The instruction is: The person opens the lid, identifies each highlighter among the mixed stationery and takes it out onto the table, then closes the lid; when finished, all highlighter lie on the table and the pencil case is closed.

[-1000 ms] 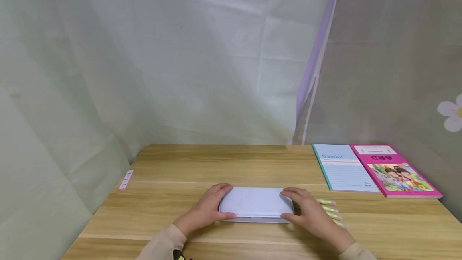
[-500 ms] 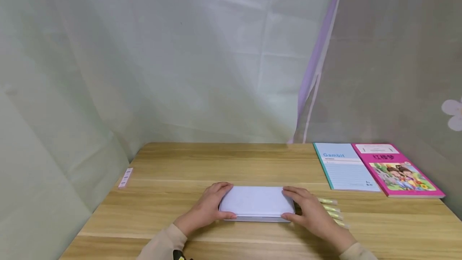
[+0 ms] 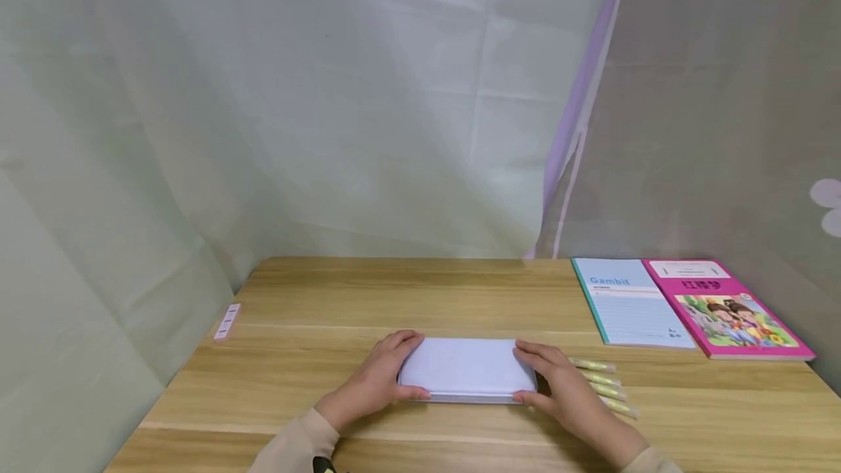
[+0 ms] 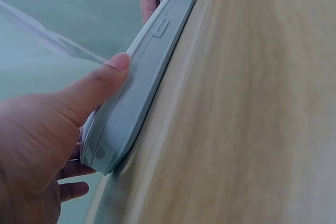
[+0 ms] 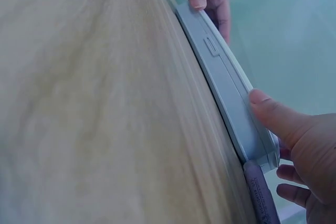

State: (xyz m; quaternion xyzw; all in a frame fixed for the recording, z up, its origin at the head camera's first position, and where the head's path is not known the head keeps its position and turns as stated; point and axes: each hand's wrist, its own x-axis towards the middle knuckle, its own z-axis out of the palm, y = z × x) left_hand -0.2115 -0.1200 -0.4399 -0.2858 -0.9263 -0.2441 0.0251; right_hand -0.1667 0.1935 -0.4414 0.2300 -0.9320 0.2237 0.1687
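Observation:
A closed pale lavender-white pencil case [image 3: 468,366] lies flat on the wooden table, its long side facing me. My left hand [image 3: 377,377] grips its left end, the thumb on the near top edge and the fingers round the far side. At the opposite end my right hand [image 3: 565,385] holds it the same way. In the left wrist view the case's grey front side [image 4: 144,72] shows a small latch, and the left thumb presses along the lid's edge. The right wrist view shows the right thumb [image 5: 270,111] on the lid edge. What is inside the case is hidden.
Several yellow-green pens [image 3: 607,385] lie just right of the case, partly behind the right hand. A blue notebook [image 3: 634,303] and a pink picture-covered book [image 3: 729,312] lie side by side at the back right. A small pinkish-white strip [image 3: 227,321] sits at the left edge.
The head view has shifted slightly, so the table appears a little higher. Both hands stay on the ends of the pencil case, which has not visibly moved.

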